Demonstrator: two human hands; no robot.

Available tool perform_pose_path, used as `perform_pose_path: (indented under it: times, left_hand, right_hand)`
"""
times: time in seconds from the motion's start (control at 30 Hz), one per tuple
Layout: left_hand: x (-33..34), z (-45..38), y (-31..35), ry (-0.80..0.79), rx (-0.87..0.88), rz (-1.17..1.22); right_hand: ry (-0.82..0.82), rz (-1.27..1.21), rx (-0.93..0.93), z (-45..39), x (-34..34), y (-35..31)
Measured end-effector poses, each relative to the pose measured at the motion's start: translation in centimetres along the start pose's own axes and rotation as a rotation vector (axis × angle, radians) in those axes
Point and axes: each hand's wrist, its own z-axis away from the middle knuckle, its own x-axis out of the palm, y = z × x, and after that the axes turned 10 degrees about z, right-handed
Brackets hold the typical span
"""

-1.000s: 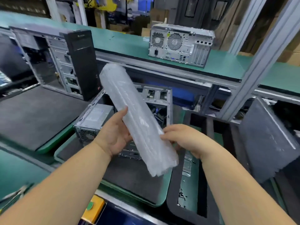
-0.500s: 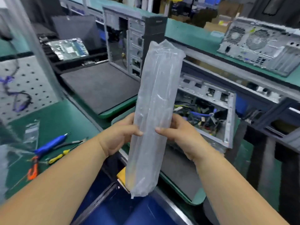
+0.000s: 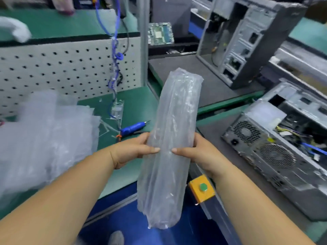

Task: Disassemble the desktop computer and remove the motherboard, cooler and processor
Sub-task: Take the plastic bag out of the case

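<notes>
A long roll of clear bubble wrap [image 3: 173, 131] stands nearly upright in front of me. My left hand [image 3: 134, 151] grips its left side and my right hand [image 3: 196, 152] grips its right side, thumbs almost meeting across the front. An open desktop computer case [image 3: 276, 152] lies on its side at the right on a dark mat, its fan grilles facing me and cables showing inside. A second open tower case [image 3: 247, 39] stands upright further back. A bare green motherboard [image 3: 160, 33] lies on a dark tray at the back.
A blue electric screwdriver [image 3: 132, 128] lies on the green bench, hanging from a blue coiled cable [image 3: 115, 55]. A pile of bubble wrap sheets [image 3: 44, 135] fills the left. A white pegboard [image 3: 67, 68] stands behind. A yellow box with a green button [image 3: 202, 189] sits at the bench edge.
My view has swung left, from the open case toward the bench and pegboard. The roll came with it, from tilted to nearly upright, and both hands kept their hold.
</notes>
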Motion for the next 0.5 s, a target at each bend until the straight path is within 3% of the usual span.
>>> perform_pose_path:
  times: [0.07,0.23,0.37,0.5]
  left_hand:
    - [-2.2,1.3,-0.3,-0.033,-0.024,-0.075]
    - [-7.0,4.5,-1.6,-0.08,-0.137,-0.195]
    - [-10.6,7.7,-1.2,-0.123,-0.181,-0.16]
    - [-14.7,11.2,-0.5,0.027,-0.105,-0.068]
  right_hand:
    - [-0.008,0.071,0.052,-1.5,1.8,0.3]
    - [-0.244,0.346,0.045,-4.0,6.2,0.6]
    - [-0.375,0.415,-0.016,-6.6,9.8,-1.8]
    - [-0.415,0.404,-0.052,-10.3,13.6,-4.9]
